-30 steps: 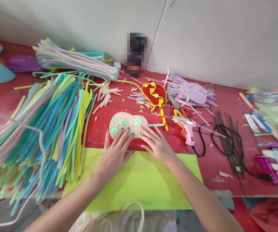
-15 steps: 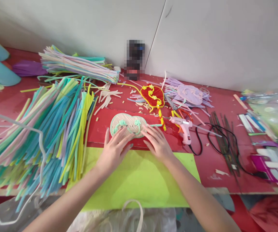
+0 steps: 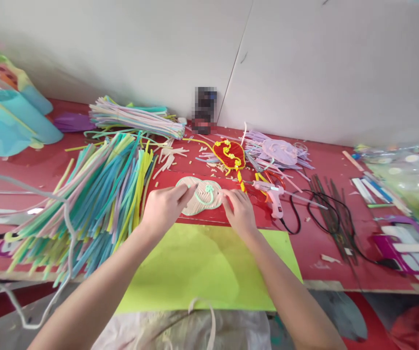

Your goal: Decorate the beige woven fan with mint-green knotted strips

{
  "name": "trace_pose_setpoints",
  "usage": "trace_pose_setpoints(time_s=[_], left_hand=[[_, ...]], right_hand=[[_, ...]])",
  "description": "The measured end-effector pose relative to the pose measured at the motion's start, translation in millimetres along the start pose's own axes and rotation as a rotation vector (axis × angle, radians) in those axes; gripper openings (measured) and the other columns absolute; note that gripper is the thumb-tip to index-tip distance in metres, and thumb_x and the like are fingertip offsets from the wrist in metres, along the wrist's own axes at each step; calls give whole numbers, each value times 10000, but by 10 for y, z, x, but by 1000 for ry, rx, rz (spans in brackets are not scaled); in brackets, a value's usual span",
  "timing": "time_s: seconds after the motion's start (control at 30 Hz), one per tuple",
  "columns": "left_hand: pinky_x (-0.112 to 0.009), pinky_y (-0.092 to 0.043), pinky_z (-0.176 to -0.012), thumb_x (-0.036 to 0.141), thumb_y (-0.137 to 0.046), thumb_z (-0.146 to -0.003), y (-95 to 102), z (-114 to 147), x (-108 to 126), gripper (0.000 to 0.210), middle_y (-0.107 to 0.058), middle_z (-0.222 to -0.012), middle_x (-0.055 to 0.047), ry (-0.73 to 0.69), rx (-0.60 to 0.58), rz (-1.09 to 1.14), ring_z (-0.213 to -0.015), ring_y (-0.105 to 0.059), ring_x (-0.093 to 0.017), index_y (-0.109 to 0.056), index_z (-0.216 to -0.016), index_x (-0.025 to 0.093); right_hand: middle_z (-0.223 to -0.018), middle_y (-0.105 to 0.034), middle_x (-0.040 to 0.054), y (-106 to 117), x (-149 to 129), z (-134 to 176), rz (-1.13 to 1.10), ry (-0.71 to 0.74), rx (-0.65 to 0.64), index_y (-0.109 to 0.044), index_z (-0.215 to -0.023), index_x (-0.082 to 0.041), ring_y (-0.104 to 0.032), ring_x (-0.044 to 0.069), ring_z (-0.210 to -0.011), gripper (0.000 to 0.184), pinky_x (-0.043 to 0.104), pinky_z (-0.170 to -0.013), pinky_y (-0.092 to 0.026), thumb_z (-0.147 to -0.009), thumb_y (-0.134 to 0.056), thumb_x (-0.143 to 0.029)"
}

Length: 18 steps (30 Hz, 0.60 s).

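Observation:
A pale pink fan-shaped piece made of pipe cleaners lies on the red table, edged in mint green. On its right half sits a mint flower with a curled stem. My left hand is over the fan's left part, thumb and fingers pinched together; what lies between them is hidden. At the fan's right edge, my right hand has its fingertips and thumb closed on the rim. A red and yellow pipe-cleaner fan lies behind, with a pink glue gun to the right.
Bundled pastel pipe cleaners fill the left side, with another bundle by the wall. A lime-green sheet covers the front edge. A purple fan, dark stems and a black cable lie rightward.
My left hand has risen off the fan and closed into a pinch. My right fingers have drawn together at the fan's right edge. The camera view has shifted slightly.

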<state>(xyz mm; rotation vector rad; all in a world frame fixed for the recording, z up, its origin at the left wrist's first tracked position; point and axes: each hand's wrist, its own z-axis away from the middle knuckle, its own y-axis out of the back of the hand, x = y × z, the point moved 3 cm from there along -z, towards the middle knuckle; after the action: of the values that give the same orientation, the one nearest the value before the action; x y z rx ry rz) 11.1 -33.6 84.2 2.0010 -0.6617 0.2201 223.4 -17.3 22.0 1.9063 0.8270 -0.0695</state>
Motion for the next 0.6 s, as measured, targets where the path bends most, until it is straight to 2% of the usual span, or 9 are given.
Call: trace_pose_setpoints(time_s=[0.07, 0.17, 0.27, 0.33, 0.4, 0.47, 0.6], left_hand=[[-181, -336, -494, 355, -459, -913, -32, -141, -59, 416, -589, -488, 23, 50, -11, 79, -440, -499, -61, -553, -558, 160], [-197, -401, -569, 349, -414, -928, -131, -310, -236, 376, -623, -536, 9, 171, -10, 178, -492, -556, -88, -609, -665, 163], [-213, -435, -650, 289, -372, -932, -305, -363, -420, 318, -670, -640, -9, 231, -23, 292, -612, -616, -111, -618, -769, 168], [-224, -447, -699, 275, -432, -897, -441, -335, -512, 232, -697, -761, -18, 234, -32, 355, -707, -634, -125, -628, -817, 178], [-240, -453, -748, 273, -502, -851, -567, -280, -584, 161, -708, -845, -18, 251, -47, 407, -787, -643, -142, -642, -860, 193], [-250, -460, -751, 286, -506, -843, -668, -222, -648, 162, -706, -810, -12, 299, -79, 468, -784, -646, -149, -643, -836, 199], [-248, -456, -598, 356, -464, -869, -772, -161, -736, 251, -646, -626, -10, 396, -150, 632, -593, -610, -138, -582, -722, 190]], right_hand=[[-920, -654, 74, -14, -82, -162, -24, -37, 26, -624, -1010, -204, -587, 208, -920, 265, 352, -857, -451, -955, -393, -322], [-847, -648, 69, -48, -141, -382, -143, -111, 129, -640, -894, -190, -599, 193, -853, 287, 332, -822, -466, -942, -420, -369], [-813, -661, 49, -113, -108, -487, -338, -214, 222, -637, -837, -189, -614, 169, -766, 261, 299, -743, -487, -891, -511, -412], [-804, -670, 37, -165, -55, -484, -425, -263, 247, -640, -817, -193, -614, 162, -741, 238, 287, -710, -486, -849, -573, -419], [-785, -667, 30, -207, 6, -447, -455, -279, 239, -644, -797, -195, -610, 161, -735, 224, 286, -708, -480, -827, -605, -414], [-768, -657, 27, -233, 54, -408, -456, -270, 192, -643, -779, -199, -605, 163, -731, 218, 288, -712, -475, -829, -602, -408], [-755, -649, 29, -225, 58, -381, -472, -247, 82, -634, -792, -207, -612, 164, -738, 247, 288, -725, -473, -888, -513, -399]])
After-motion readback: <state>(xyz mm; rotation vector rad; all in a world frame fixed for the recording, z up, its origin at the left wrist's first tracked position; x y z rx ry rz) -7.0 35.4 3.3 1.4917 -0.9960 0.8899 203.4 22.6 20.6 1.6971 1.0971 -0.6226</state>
